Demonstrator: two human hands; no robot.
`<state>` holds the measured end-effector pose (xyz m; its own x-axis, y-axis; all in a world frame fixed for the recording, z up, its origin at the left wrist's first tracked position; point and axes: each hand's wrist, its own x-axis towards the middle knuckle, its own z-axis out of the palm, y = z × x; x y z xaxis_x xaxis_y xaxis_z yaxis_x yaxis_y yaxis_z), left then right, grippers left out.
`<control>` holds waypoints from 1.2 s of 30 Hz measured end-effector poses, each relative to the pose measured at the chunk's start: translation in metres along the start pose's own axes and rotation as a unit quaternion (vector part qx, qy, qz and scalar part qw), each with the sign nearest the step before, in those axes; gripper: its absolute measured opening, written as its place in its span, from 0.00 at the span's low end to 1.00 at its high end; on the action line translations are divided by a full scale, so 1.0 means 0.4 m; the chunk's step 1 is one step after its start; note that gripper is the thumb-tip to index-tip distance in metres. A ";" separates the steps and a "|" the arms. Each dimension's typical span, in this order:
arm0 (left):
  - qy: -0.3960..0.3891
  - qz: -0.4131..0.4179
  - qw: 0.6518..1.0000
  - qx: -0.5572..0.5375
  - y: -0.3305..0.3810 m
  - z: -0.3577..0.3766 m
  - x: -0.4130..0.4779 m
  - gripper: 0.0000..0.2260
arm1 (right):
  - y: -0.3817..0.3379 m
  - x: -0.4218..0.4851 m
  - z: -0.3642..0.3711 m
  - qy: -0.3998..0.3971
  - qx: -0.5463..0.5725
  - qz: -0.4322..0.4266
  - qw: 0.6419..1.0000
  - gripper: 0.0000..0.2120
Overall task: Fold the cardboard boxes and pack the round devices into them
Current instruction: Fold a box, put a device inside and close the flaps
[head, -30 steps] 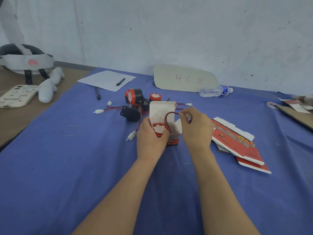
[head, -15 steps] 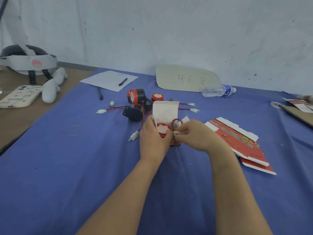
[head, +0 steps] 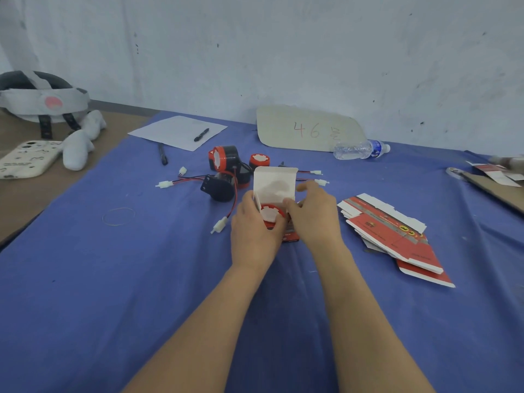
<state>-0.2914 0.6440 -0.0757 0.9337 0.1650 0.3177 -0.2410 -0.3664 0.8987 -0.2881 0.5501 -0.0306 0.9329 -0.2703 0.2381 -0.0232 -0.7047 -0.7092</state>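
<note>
gripping box (head: 273, 185) sides: left hand (head: 252, 232), right hand (head: 315, 218); wire loop now gone inside; flat boxes (head: 397, 236) right, loose devices (head: 224, 163) beyond.

Looks like a makeshift packing workshop. Shows a bare, scuffed white wall (head: 283, 52) across the top of the frame and a surface draped in blue cloth (head: 85, 279) below. Holds round red-and-black devices with wired white plugs (head: 224, 160) at centre, flat red-and-white cardboard box blanks (head: 391, 222) stacked at right, and a hand-numbered beige cardboard sign (head: 309, 129) leaning at upper middle.
</note>
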 end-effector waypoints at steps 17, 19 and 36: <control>0.002 -0.010 1.000 0.002 -0.001 0.007 0.003 0.20 | -0.036 0.038 0.010 -0.042 -0.221 0.027 0.974 0.06; 0.002 -0.012 1.000 0.004 -0.002 0.007 0.002 0.19 | -0.034 0.033 0.014 -0.046 -0.241 0.027 0.969 0.08; -0.001 -0.009 1.000 0.016 -0.002 0.004 0.002 0.19 | 0.021 0.001 -0.060 0.011 -0.068 -0.020 0.997 0.09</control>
<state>-0.2899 0.6431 -0.0766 0.9385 0.1706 0.3001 -0.2148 -0.3919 0.8946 -0.2967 0.5282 -0.0205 0.9261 -0.2527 0.2800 -0.0352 -0.7971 -0.6028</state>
